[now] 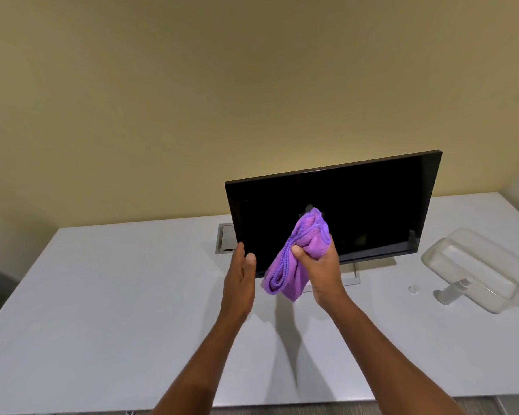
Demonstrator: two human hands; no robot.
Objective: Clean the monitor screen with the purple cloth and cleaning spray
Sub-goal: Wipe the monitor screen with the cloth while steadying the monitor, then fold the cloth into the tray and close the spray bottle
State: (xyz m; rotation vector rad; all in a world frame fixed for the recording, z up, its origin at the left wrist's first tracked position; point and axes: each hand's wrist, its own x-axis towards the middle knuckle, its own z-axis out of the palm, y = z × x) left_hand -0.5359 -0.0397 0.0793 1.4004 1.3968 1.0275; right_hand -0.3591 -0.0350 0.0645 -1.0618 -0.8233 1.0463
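A: The monitor (336, 211) — how will it handle?

B: Stiff but tippy on the white desk (102, 295); likely fragile glass. The left hand (240, 274), fingers straight, steadies its lower-left edge.

A: The purple cloth (294, 256)?

B: Soft, light — bunched in the right hand (321, 268), against the screen.

A: Counts?

B: One monitor, one clear tub (477, 271), one cloth, one spray bottle (453, 292), one cap (413, 289).

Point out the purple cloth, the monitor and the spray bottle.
purple cloth (307, 239): head view, on the bunched part above the right hand's thumb.
monitor (372, 211): head view, on the bare black screen.
spray bottle (451, 293): head view, on its grey body lying on the table.
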